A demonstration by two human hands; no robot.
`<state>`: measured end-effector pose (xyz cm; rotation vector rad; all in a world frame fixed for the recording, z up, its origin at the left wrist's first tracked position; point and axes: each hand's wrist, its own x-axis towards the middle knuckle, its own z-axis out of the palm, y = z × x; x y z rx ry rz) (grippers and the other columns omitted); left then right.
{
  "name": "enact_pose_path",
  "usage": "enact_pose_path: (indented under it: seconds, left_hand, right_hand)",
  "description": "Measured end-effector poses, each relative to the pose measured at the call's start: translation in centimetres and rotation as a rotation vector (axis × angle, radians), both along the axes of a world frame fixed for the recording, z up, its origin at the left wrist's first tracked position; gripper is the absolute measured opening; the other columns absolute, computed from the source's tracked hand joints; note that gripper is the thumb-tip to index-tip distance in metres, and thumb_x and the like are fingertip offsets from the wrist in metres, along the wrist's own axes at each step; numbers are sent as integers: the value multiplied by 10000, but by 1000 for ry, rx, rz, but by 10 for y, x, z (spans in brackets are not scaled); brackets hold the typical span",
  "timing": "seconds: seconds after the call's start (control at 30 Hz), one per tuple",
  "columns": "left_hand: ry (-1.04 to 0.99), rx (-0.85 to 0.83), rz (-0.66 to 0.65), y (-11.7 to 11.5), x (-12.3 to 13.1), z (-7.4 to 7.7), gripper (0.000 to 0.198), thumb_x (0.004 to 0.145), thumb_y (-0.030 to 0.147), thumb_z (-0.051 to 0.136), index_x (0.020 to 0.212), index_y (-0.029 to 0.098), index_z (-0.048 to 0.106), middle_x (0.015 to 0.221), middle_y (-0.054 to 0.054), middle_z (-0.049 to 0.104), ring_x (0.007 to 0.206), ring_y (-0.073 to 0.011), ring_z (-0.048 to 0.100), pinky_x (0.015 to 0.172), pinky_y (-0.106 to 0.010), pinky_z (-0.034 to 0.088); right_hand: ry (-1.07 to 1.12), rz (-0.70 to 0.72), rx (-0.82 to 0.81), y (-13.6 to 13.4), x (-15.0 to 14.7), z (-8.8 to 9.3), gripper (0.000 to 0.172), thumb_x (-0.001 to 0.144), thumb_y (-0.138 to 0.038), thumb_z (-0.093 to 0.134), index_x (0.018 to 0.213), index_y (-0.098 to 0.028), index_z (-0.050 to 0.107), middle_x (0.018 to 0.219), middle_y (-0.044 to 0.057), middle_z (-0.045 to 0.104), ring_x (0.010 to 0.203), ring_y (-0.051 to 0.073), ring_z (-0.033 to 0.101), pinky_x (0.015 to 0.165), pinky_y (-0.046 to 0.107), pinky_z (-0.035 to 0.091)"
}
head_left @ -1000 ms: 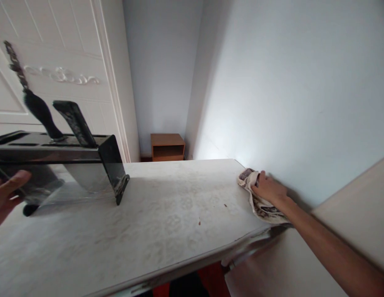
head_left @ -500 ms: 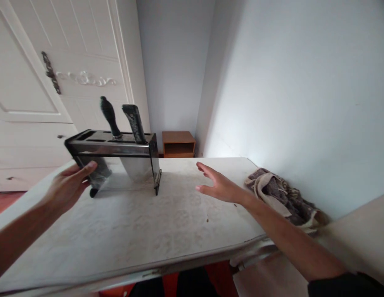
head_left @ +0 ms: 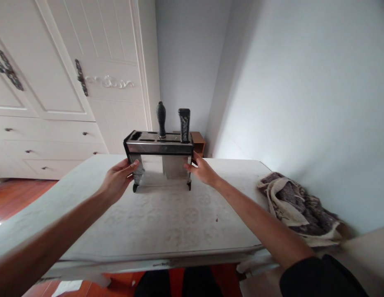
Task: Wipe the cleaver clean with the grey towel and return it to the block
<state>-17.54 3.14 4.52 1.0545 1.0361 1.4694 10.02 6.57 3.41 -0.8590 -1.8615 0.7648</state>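
Note:
A knife block [head_left: 159,147] with a metal top, black ends and clear sides stands upright on the white table [head_left: 161,222]. Two black handles rise from its slots: a ribbed round one [head_left: 161,119] near the middle and a flat, worn one [head_left: 184,125] toward the right. Through the clear front, a broad blade [head_left: 175,167] shows below the right handle. My left hand [head_left: 119,178] grips the block's left end, thumb on the front. At the right end, my right hand [head_left: 202,168] holds it the same way. The fingers behind the block are partly hidden.
A crumpled brown and cream cloth [head_left: 299,206] lies at the table's right, against the wall. Behind the table stand a white wardrobe [head_left: 111,53] and a small wooden cabinet [head_left: 198,137]. The table's front edge [head_left: 161,262] runs close to my legs.
My right hand has come left from open air onto the block's right end. The block now faces me more squarely and sits nearer the view's middle; the view itself has turned left.

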Motion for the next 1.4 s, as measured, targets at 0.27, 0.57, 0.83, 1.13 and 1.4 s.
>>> enact_pose_path:
  seconds: [0.27,0.57,0.83,1.13,1.4]
  left_hand:
    - [-21,-17,-98,16,39,-3,407,557,339,861,917,193,739,923,-52,690,814,-181,599,649,-269,487]
    - [-14,-1,-230,43,109,-6,449,556,340,857,961,196,724,926,-40,671,842,-177,583,676,-274,471]
    - [-42,-2,-299,67,193,-4,466,522,318,864,942,184,714,940,-34,657,799,-138,561,660,-241,440]
    - [-99,18,-337,84,283,-4,526,454,334,874,931,173,720,899,-12,665,760,-120,540,639,-223,401]
    - [-90,49,-345,100,344,-19,565,520,342,843,1044,180,711,1015,-32,679,814,-120,562,688,-215,411]
  right_hand:
    - [-81,-174,-23,10,47,3,346,820,-242,620,1162,-214,585,1047,47,653,968,227,619,925,386,486]
    - [-95,-292,-37,18,127,0,247,778,-220,605,1018,-169,584,936,44,648,855,187,605,801,329,518]
    - [-57,-457,-59,24,204,-2,207,737,-234,626,926,-157,592,807,19,605,711,151,560,677,285,494]
    - [-3,-568,-22,28,285,-2,176,686,-253,631,836,-176,582,740,7,598,669,163,564,606,280,480]
    - [60,-707,48,32,335,-21,250,702,-348,598,884,-178,592,801,36,631,703,180,574,636,305,480]
